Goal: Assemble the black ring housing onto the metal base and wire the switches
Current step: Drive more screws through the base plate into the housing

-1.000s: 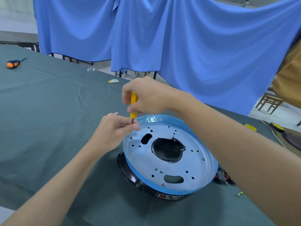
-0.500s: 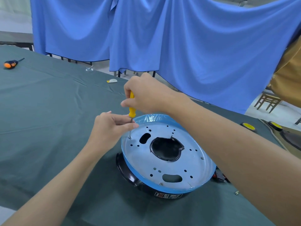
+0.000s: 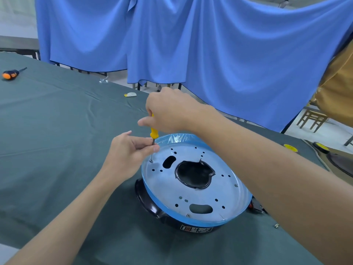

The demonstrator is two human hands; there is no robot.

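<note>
A dark green cloth [image 3: 57, 131] covers the table, blue curtains [image 3: 229, 64] hang behind it, and an orange screwdriver [image 3: 8, 74] lies at the far left. The metal base [image 3: 191, 190] sits on the black ring housing [image 3: 149, 203] in front of me. My right hand [image 3: 170, 111] is curled round the yellow screwdriver [image 3: 153, 131], held upright. My left hand [image 3: 129, 150] pinches its shaft just above a screw [image 3: 151, 161] at the base's far-left edge. Compared with a moment ago, both holds are unchanged and the tip is at the same hole.
</note>
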